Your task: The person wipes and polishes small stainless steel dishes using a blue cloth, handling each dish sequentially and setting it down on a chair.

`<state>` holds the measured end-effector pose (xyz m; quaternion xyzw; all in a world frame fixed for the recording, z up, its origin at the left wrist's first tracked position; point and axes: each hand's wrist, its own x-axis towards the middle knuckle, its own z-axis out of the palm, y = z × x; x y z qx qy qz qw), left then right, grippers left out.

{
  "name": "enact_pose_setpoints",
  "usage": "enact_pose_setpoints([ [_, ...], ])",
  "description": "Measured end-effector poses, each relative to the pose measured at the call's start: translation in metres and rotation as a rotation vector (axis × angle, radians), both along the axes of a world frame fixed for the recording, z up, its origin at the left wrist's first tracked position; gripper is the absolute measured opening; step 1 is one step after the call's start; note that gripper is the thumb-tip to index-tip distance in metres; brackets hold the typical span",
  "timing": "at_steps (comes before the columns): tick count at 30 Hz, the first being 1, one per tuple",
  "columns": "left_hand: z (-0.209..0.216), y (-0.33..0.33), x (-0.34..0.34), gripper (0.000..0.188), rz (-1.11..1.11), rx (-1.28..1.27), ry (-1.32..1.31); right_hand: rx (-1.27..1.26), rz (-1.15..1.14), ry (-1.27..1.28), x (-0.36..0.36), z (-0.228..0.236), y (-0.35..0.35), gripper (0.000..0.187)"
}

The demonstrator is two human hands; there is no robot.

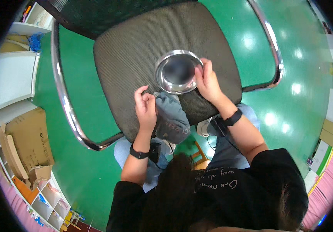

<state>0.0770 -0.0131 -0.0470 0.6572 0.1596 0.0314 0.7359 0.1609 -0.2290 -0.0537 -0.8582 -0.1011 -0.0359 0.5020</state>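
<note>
My right hand (209, 81) grips the right side of a shiny round metal bowl (178, 88), with the thumb over its rim. The bowl is above the seat of a dark mesh chair (131, 50), its hollow facing up. Its dark inside looks blurred. Beside the bowl's lower left, my left hand (146, 106) has its fingers curled against the upper end of a grey-blue cloth (171, 118). The cloth drapes down past the seat's near edge toward my knees. Part of the left hand's grip is hidden.
Curved chrome armrests (64, 96) flank the seat, and the chair's backrest (93, 13) rises at the far side. Flattened cardboard (31, 135) leans by white shelving (52, 195) on the left. A small wooden stool (201, 154) shows between my legs.
</note>
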Motion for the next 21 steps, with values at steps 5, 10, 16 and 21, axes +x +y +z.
enact_pose_setpoints([
  [5, -0.009, -0.006, -0.007, 0.027, -0.076, 0.278, 0.033, 0.055, -0.066, 0.045, 0.002, -0.008, -0.003, 0.031],
  [10, 0.013, -0.003, -0.030, 0.039, -0.057, 0.063, 0.273, 0.098, -0.230, 0.543, -0.011, 0.021, 0.008, 0.033],
  [16, 0.092, 0.017, -0.045, 0.022, 0.139, -0.118, 0.395, 0.045, -0.182, 0.693, -0.031, 0.081, -0.048, 0.034],
  [21, 0.172, 0.035, -0.047, 0.015, 0.156, -0.101, 0.181, -0.101, -0.093, 0.624, -0.064, 0.146, -0.072, 0.029],
])
